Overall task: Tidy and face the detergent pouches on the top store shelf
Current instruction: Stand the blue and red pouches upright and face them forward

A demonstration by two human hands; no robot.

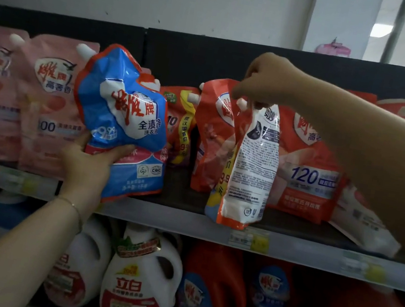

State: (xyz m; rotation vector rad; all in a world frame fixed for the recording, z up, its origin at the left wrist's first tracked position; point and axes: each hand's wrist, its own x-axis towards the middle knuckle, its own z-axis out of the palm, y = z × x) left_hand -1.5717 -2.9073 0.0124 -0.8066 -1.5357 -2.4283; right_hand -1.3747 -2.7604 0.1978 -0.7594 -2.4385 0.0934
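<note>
Orange pouch hangs upright straight below the right hand, its grip pinching the pouch top, back label outward, base at the top shelf edge; left hand holds the tilted blue pouch from below.

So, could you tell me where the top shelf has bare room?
Bare shelf lies between the blue pouch and the red pouch, and beside the hanging pouch, before the 120 pouch. Pink pouches crowd the left.
</note>
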